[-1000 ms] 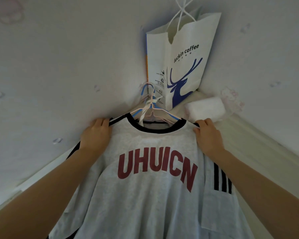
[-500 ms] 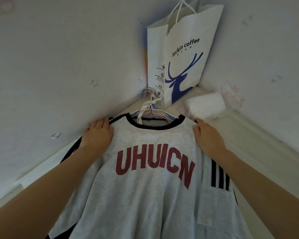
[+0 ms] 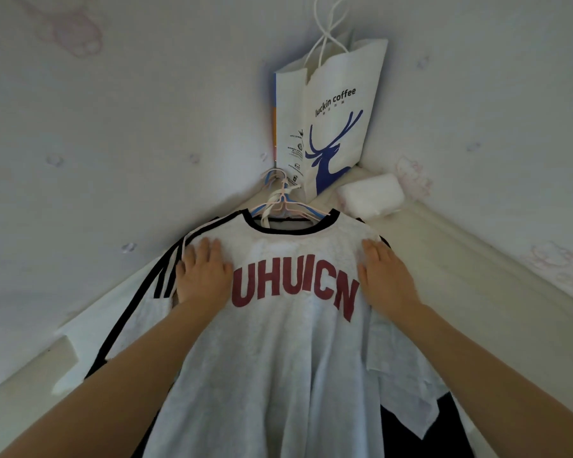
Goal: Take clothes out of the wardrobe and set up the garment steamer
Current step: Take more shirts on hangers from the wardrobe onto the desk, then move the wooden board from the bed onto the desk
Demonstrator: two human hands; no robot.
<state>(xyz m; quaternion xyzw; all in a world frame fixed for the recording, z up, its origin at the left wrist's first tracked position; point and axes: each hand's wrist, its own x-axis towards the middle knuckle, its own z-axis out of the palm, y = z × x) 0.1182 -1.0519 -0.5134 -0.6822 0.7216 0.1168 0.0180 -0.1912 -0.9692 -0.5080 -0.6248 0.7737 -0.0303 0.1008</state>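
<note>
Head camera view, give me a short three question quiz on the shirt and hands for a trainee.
1. True or false: both hands lie flat on the grey T-shirt.
2. Which hand is nearer the sleeve with black stripes in view: left hand or right hand?
3. What stands behind the hangers? A) paper bag B) kettle C) lamp

Key: 1 true; 2 left; 3 A.

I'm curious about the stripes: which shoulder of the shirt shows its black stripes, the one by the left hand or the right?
The one beside the left hand: black stripes run down that sleeve of the grey shirt.
</note>
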